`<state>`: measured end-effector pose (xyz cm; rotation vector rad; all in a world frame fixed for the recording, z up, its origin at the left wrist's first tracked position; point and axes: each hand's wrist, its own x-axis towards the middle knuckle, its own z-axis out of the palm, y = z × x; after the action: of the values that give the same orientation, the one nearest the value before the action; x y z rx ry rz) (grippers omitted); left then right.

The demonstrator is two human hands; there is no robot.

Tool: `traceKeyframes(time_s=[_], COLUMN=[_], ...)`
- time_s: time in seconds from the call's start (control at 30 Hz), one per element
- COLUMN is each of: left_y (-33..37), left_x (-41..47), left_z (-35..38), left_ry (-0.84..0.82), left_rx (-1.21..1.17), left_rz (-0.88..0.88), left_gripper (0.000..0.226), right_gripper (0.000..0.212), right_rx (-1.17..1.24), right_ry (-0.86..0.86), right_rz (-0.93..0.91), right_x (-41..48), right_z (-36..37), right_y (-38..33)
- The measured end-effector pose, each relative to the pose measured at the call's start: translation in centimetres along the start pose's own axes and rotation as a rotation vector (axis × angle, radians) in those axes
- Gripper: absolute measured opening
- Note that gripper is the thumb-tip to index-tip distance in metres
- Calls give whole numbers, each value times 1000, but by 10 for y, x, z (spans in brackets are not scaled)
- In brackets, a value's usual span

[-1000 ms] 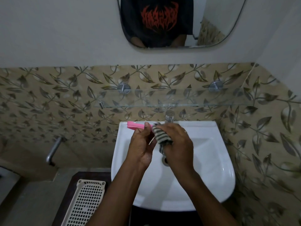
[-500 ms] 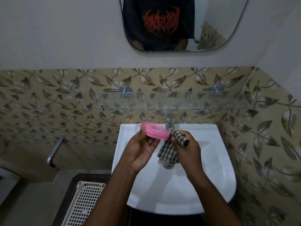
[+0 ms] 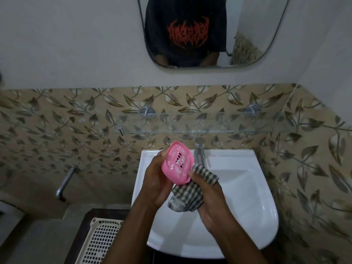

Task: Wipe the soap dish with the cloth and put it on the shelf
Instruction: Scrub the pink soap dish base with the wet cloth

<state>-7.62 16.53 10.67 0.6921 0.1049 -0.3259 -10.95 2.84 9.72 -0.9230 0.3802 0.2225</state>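
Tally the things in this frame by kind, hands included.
Hands: 2 (left hand, right hand)
Soap dish: 1
Cloth: 1
Taps: 2 (sink tap, wall tap)
Sink: 1
Shelf: 1
Mirror: 1
Basket: 1
Total: 10

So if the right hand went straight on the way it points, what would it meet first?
Probably the pink soap dish, held in the left hand: the right hand, gripping the checked cloth, points at its lower rim. Depth is unclear; the tap stands beyond.

left fingers point(image 3: 163, 153) probably behind soap dish point(image 3: 178, 162) | basket point(image 3: 106, 221) cut by edge
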Motion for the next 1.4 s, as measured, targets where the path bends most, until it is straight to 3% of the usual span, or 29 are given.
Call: traceKeyframes(time_s=[0.1,0.17,0.33,0.4,0.53,0.67,0.77,0.87,1.0,1.13,1.23,1.3,1.4], left_y=[-7,-10,-25,-28,-22,-23,-30,-35,-35,-33,-35,-35,-34], left_x=[6,8,3,3,5,4,2,1,0,-1,-2,-1,-1], left_z=[1,2,-10,-13,-17,-26,-26,-22,-17,-20,-24,-26,-24], left_ry=[86,86,-230,-281,-264,-310,-316,-316,-293,-248,-262,-260,-242], left_rx=[-92,-96,-134,-121,-201,-249,-251,-241,-252,-209,-206,-198,-171], left_rz=[84,153,36,36,85,74,33,4,-33,-30,-39,-47,-48], left_gripper=[115,116,121,119,111,101,95,89,87,90,87,86,88], right_gripper=[31,29,26,24,16,15,17,22,25,33,23,21,23], right_rx=[-1,0,-45,-105,-417,-861,-1104,-1296,-1518,-1483,-1521,-1472,-1490], right_ry=[82,144,238,254,260,287,194,115,185,-73,48,139,85], right_rz=[18,36,-10,-31,-131,-520,-724,-774,-808,-740,-804,-731,-732], right_x=[-12,-17,-19,-20,-22,-26,-19,-7,-1,-9,-6,-1,-5], right_z=[11,16,17,18,13,4,9,19,32,39,34,30,34], right_y=[7,10,10,10,7,-21,-38,-41,-40,-23,-32,-42,-35])
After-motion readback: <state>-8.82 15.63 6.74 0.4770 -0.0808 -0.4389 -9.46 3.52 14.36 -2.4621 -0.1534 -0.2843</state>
